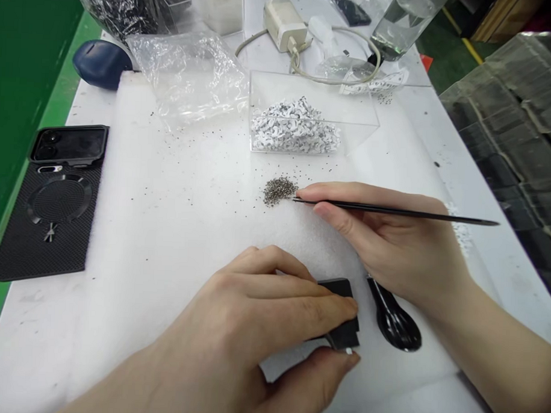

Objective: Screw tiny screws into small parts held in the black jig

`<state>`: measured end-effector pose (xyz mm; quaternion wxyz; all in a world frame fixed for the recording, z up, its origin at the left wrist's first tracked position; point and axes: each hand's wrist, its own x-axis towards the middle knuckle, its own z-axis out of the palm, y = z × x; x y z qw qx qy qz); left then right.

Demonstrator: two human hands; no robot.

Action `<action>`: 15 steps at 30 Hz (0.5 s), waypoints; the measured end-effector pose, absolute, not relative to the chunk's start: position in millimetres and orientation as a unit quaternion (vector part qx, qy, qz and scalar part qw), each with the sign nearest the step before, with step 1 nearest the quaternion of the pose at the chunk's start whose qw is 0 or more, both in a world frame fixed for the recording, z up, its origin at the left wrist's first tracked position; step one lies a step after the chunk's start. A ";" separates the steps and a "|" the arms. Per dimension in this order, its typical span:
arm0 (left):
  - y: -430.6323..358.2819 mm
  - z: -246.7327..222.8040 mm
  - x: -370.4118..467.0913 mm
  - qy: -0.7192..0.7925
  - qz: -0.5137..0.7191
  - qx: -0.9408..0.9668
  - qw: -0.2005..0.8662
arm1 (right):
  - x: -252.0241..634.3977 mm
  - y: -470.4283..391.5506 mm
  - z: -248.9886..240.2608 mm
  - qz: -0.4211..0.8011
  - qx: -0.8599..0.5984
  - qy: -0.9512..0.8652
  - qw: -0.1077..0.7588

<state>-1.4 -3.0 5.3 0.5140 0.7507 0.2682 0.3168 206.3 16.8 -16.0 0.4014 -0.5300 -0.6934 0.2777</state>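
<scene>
Black block point(344, 320) pinched in left hand point(253, 326); thin black probe point(393, 212) in right hand's point(391, 247) closed fingers, tip beside grey specks point(279, 190)

Bright even light, soft shadows, warped edges

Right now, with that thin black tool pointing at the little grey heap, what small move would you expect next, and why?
Probably a slight push of the tool tip forward into the heap to pick out one grain. The right hand holds it with the tip at the heap's edge, while the left hand grips a small black block nearby on the white foam.
</scene>
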 end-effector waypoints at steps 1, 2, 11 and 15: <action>-3.1 5.0 -1.6 0.264 0.318 0.753 0.513 | 206.2 16.9 -15.7 0.275 -0.530 -0.694 0.401; -3.2 5.0 -2.0 0.261 0.319 0.754 0.511 | 206.2 17.0 -15.4 0.274 -0.531 -0.694 0.401; -4.4 4.6 -3.3 0.259 0.314 0.759 0.507 | 207.0 16.5 -14.0 0.283 -0.541 -0.686 0.395; -3.9 7.9 -3.5 0.257 0.306 0.755 0.521 | 207.2 16.8 -12.1 0.288 -0.553 -0.678 0.389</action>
